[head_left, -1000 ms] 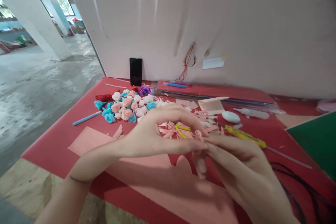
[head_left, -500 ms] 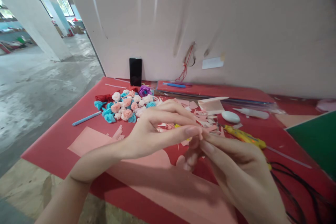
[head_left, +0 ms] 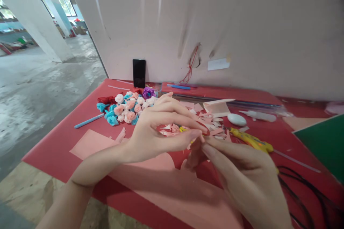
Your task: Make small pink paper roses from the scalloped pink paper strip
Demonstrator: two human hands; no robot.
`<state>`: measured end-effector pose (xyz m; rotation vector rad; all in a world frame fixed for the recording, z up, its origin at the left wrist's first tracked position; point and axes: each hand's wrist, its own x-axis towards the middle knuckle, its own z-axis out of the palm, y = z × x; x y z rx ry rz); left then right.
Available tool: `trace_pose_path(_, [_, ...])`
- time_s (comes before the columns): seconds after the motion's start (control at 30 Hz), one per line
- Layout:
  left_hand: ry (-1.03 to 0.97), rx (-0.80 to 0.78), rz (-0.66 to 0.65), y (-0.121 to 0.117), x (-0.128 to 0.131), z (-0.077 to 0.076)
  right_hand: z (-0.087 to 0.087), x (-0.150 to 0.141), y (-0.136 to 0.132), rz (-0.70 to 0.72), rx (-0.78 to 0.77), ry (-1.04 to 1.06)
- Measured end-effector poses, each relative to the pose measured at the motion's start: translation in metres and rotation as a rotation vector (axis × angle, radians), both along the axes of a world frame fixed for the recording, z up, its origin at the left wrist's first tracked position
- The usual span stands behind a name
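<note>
My left hand [head_left: 158, 128] and my right hand [head_left: 242, 171] meet above the red table [head_left: 59, 146], fingertips pinched together on a small pink paper piece [head_left: 194, 152] that hangs between them. Most of that piece is hidden by my fingers. Under my hands lies a large pink paper sheet [head_left: 166, 189]. Pink paper scraps [head_left: 209, 120] are scattered just beyond my fingers.
A pile of small paper roses [head_left: 129, 109] in pink, white, blue and purple lies at the back left. A blue pen [head_left: 88, 120], a black phone [head_left: 139, 73] against the white board, a yellow glue gun [head_left: 251, 142], a white oval object [head_left: 236, 119] and a green sheet [head_left: 322, 143] also lie around.
My left fingers have spread and lifted a little while the pinch point moved slightly left and up. The pink piece between my hands has turned and shows less.
</note>
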<state>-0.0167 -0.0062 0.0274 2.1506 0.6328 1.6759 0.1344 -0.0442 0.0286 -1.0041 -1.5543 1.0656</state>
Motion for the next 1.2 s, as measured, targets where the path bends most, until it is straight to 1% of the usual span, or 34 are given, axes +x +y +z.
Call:
trace_pose_path(0.13, [0.016, 0.028, 0.021, 0.0, -0.0013, 0.0002, -0.0002, -0.001, -0.0009, -0.019, 0.029, 0.009])
trace_pose_path(0.27, [0.023, 0.087, 0.076, 0.0011, -0.0009, 0.0007, -0.0001, -0.0022, -0.0018, -0.042, 0.086, 0.006])
trace_pose_path(0.4, [-0.007, 0.075, 0.1, 0.0018, -0.0011, 0.0013, 0.0005, -0.0024, -0.002, -0.086, 0.125, -0.051])
trace_pose_path(0.53, [-0.021, 0.079, 0.088, 0.0021, -0.0027, 0.0024, 0.0019, -0.0033, -0.0024, -0.11, 0.151, -0.057])
trace_pose_path(0.7, [0.031, 0.092, 0.021, 0.0038, -0.0021, 0.0023, 0.0019, -0.0043, -0.0033, -0.119, 0.145, -0.032])
trace_pose_path(0.83, [0.019, 0.043, -0.002, 0.0047, -0.0006, -0.0006, 0.0008, -0.0035, -0.0034, -0.124, 0.148, -0.043])
trace_pose_path(1.0, [0.019, -0.014, -0.081, 0.0053, -0.0015, -0.0026, 0.0017, -0.0027, -0.0032, -0.117, 0.179, -0.042])
trace_pose_path(1.1, [-0.003, -0.053, -0.124, 0.0048, -0.0032, -0.0013, 0.0012, -0.0017, -0.0036, -0.125, 0.158, -0.053])
trace_pose_path(1.13, [-0.025, -0.098, -0.139, 0.0047, -0.0039, -0.0005, 0.0007, -0.001, -0.0037, -0.134, 0.145, -0.047])
trace_pose_path(1.2, [-0.094, -0.275, -0.188, 0.005, -0.0053, 0.0008, -0.0005, 0.0006, -0.0033, -0.147, 0.132, -0.032])
